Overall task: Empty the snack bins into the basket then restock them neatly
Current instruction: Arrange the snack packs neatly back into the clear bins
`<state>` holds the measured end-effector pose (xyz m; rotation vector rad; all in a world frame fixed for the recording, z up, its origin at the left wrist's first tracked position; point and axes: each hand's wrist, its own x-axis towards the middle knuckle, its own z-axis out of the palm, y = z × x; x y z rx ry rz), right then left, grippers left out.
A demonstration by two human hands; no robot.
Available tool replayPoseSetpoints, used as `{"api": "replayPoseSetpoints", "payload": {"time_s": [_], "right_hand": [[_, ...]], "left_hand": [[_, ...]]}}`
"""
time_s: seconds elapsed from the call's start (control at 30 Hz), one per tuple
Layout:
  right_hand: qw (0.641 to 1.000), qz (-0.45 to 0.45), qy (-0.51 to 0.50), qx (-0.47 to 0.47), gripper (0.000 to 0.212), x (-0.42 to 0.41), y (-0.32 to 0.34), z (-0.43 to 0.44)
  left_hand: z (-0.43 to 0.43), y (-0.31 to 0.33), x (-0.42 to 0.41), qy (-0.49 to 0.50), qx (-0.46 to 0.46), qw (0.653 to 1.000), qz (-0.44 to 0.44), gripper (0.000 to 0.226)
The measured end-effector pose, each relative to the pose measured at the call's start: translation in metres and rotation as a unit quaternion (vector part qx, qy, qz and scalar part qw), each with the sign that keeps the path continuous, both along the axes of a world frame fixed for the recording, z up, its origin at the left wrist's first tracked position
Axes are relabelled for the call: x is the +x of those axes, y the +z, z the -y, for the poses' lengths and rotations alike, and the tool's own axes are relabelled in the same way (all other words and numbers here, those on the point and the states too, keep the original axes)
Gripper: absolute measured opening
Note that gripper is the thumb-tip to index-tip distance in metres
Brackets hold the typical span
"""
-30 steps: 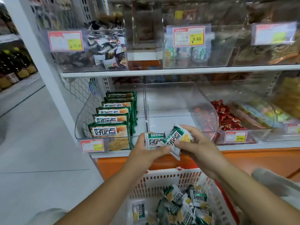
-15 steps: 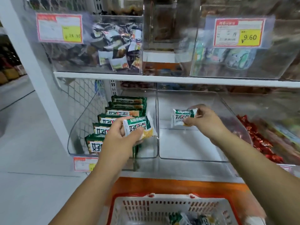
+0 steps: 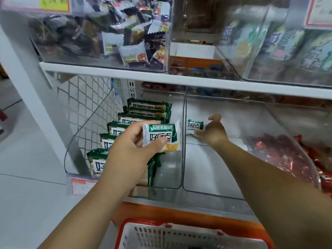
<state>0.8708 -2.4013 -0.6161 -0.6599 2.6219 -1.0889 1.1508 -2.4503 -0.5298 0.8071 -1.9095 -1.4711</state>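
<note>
My left hand point(image 3: 133, 146) grips a green-and-white snack packet point(image 3: 160, 137) in front of the left clear bin point(image 3: 167, 169), which holds a tidy row of matching packets point(image 3: 143, 112). My right hand point(image 3: 213, 132) reaches deep into the middle clear bin point(image 3: 212, 177) and pinches a second green-and-white packet point(image 3: 195, 125) at the bin's back left; the bin holds nothing else. The white basket with a red rim point(image 3: 161, 230) sits below the shelf at the bottom edge; its contents are out of view.
To the right, a bin of red-wrapped sweets point(image 3: 280, 151). The upper shelf point(image 3: 125, 72) carries bins of mixed dark wrapped snacks point(image 3: 125, 36) and pale packets point(image 3: 278, 42). Wire mesh panel point(image 3: 86, 108) at the left; aisle floor point(image 3: 21, 141) beyond it.
Both hands rose from over the basket, each with one packet. The right hand went into the middle bin and reached its back; the left moved up to the left bin. The view drew closer.
</note>
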Motion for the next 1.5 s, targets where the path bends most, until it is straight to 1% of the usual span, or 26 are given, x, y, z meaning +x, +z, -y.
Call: {"api": "replayPoseSetpoints", "payload": {"time_s": [0.07,0.1,0.13,0.17,0.2,0.23,0.27,0.3,0.33,0.4,0.43,0.5,0.57,0.63,0.67,0.7,0.77,0.83,0.87,0.97,1.03,1.13,1.23,1.33,1.4,1.5], "right_hand": [[1.000,0.001,-0.002,-0.011,0.065,0.006,0.009,-0.006],[1.000,-0.005,-0.002,-0.008,0.062,0.010,0.020,-0.011],[1.000,-0.018,0.005,-0.007,0.054,0.016,0.032,-0.017],[0.999,-0.026,0.018,-0.026,0.044,0.024,0.046,-0.025],[0.997,-0.010,0.037,-0.067,0.032,0.035,0.060,-0.034],[0.989,0.024,0.066,-0.127,0.022,0.050,0.073,-0.045],[0.977,0.053,0.102,-0.177,0.015,0.066,0.084,-0.056],[0.967,0.066,0.143,-0.202,0.013,0.084,0.095,-0.067],[0.958,0.070,0.187,-0.206,0.016,0.101,0.104,-0.076],[0.935,0.096,0.264,-0.217,0.030,0.129,0.118,-0.087],[0.923,0.114,0.289,-0.226,0.035,0.139,0.122,-0.089],[0.914,0.124,0.313,-0.227,0.032,0.147,0.123,-0.090],[0.928,0.113,0.280,-0.219,0.027,0.140,0.117,-0.089],[0.944,0.123,0.195,-0.238,0.024,0.117,0.106,-0.091],[0.954,0.114,0.143,-0.238,0.026,0.103,0.100,-0.093],[0.967,0.091,0.093,-0.220,0.029,0.087,0.092,-0.095],[0.989,0.051,0.033,-0.137,0.031,0.057,0.073,-0.098],[0.997,0.050,0.045,-0.044,0.030,0.036,0.054,-0.093],[0.997,0.054,0.057,-0.017,0.030,0.030,0.045,-0.086],[0.995,0.032,0.084,0.031,0.032,0.022,0.027,-0.059],[0.994,-0.004,0.087,0.058,0.037,0.018,0.016,-0.041],[0.996,-0.018,0.062,0.058,0.041,0.011,0.006,-0.027],[0.997,0.004,0.069,0.045,0.038,0.011,0.005,-0.021],[0.996,-0.038,0.073,0.023,0.036,0.013,-0.001,-0.019],[0.995,-0.062,0.069,0.029,0.036,0.014,-0.001,-0.017],[0.995,-0.055,0.065,0.050,0.040,0.016,0.000,-0.018]], "left_hand": [[-0.003,0.000,0.000,0.002,0.003,1.000,-0.005,0.015],[-0.004,0.000,0.000,0.004,-0.001,1.000,-0.006,0.016],[-0.005,0.001,0.001,0.006,-0.004,1.000,-0.005,0.015],[-0.006,0.002,0.001,0.006,-0.009,1.000,-0.005,0.015],[-0.008,0.002,0.002,0.004,-0.012,1.000,-0.008,0.015],[-0.009,0.002,0.003,0.003,-0.013,1.000,-0.013,0.014],[-0.010,0.003,0.004,0.002,-0.011,1.000,-0.020,0.014],[-0.011,0.004,0.004,0.001,-0.005,0.999,-0.031,0.013],[-0.012,0.005,0.005,-0.003,0.004,0.999,-0.044,0.013],[-0.017,0.007,0.004,-0.025,0.017,0.997,-0.070,0.014],[-0.019,0.007,0.004,-0.040,0.019,0.996,-0.081,0.016],[-0.024,0.005,0.002,-0.063,0.012,0.994,-0.092,0.019],[-0.026,-0.002,0.001,-0.069,-0.016,0.994,-0.082,0.029],[-0.026,-0.011,0.000,-0.071,-0.075,0.994,-0.030,0.048],[-0.027,-0.016,0.000,-0.078,-0.108,0.991,0.004,0.056],[-0.027,-0.020,-0.001,-0.089,-0.128,0.987,0.033,0.062],[-0.029,-0.027,-0.002,-0.117,-0.128,0.982,0.068,0.070],[-0.030,-0.029,-0.005,-0.130,-0.139,0.977,0.092,0.073],[-0.030,-0.030,-0.007,-0.132,-0.148,0.975,0.095,0.072],[-0.031,-0.032,-0.009,-0.133,-0.153,0.975,0.091,0.068],[-0.030,-0.035,-0.009,-0.137,-0.150,0.976,0.084,0.068],[-0.028,-0.040,-0.009,-0.141,-0.154,0.974,0.087,0.068],[-0.027,-0.042,-0.010,-0.138,-0.158,0.974,0.085,0.068],[-0.028,-0.044,-0.011,-0.141,-0.152,0.975,0.080,0.068],[-0.028,-0.044,-0.011,-0.142,-0.154,0.975,0.080,0.069],[-0.028,-0.044,-0.010,-0.142,-0.147,0.976,0.078,0.068]]}}
